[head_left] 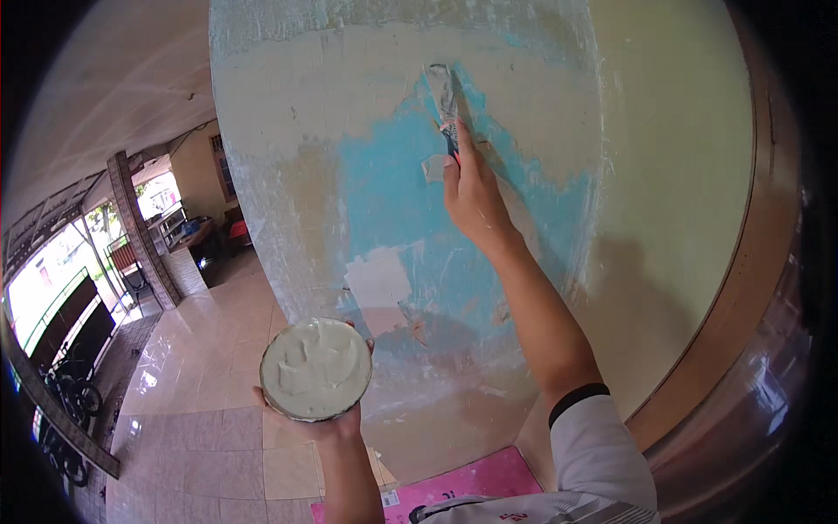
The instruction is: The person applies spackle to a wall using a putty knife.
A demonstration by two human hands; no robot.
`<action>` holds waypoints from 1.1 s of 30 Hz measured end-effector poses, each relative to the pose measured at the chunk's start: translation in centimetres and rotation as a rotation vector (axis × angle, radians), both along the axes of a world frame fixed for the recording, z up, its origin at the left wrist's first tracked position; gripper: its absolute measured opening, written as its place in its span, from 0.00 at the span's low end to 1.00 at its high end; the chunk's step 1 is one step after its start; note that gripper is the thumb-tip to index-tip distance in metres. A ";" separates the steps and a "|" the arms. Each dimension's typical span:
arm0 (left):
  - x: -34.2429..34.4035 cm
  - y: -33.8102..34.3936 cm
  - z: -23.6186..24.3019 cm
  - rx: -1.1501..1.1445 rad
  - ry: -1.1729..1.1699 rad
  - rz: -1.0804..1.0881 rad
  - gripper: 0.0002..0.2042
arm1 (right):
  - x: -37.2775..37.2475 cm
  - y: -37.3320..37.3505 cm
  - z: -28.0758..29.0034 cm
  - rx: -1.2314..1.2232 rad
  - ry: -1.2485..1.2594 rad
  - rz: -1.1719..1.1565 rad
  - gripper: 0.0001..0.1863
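Observation:
My right hand (474, 188) is closed round the handle of a putty knife (443, 96), raised high against the wall. Its blade, smeared with grey-white filler, lies on or close to a bare turquoise area of the wall (384, 192). Around that area spreads dried, beige-grey filler (305, 79). Lower down, a paler patch (380, 288) covers some of the turquoise. My left hand (327, 426) supports a round tub (316, 371) from beneath, its fingers wrapped about the sides. Pale grey putty with dents and ridges fills the tub almost to its rim.
A pink sheet (471, 479) lies on the floor at the wall's foot. To the right are a pale green wall (672, 157) and a brown wooden frame (738, 288). Tiled floor (201, 375) stretches left toward a pillar (140, 227) and a parked bicycle (74, 393).

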State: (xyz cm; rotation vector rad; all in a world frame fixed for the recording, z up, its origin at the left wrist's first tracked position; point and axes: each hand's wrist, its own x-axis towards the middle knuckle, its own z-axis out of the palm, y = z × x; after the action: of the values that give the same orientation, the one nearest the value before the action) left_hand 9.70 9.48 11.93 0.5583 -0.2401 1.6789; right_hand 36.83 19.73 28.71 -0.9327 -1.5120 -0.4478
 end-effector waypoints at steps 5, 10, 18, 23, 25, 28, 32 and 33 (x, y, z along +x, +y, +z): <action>0.0 -0.1 0.0 -0.050 -0.029 0.033 0.46 | 0.6 0.4 0.1 -0.120 -0.104 -0.315 0.32; -0.1 -0.1 -0.3 -0.021 0.027 0.026 0.46 | 1.5 1.2 -2.4 0.053 -0.277 -0.484 0.36; 0.5 -0.4 0.2 -0.066 0.008 0.007 0.45 | 1.8 0.8 1.3 0.224 -0.177 -0.344 0.36; -0.1 0.1 -0.9 -0.002 0.044 -0.021 0.46 | 0.9 1.0 -2.6 -0.068 -0.215 -0.395 0.33; -0.1 0.4 -1.5 -0.073 -0.010 -0.033 0.46 | 1.7 1.4 -4.6 0.016 -0.233 -0.400 0.34; -0.1 0.3 -1.4 -0.038 0.004 -0.036 0.46 | 1.3 0.9 -3.4 0.092 -0.197 -0.296 0.35; -0.2 0.4 -1.3 0.013 0.051 -0.040 0.46 | 0.3 0.7 1.1 0.148 -0.199 -0.398 0.34; -0.2 0.3 -1.3 -0.009 0.051 -0.029 0.46 | 0.1 0.8 1.4 0.087 -0.229 -0.438 0.33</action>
State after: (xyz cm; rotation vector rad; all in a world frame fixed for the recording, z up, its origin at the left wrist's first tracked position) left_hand 9.54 9.81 10.59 0.5877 -0.2021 1.6351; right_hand 36.89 20.49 30.15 -1.1779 -1.4743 -0.9558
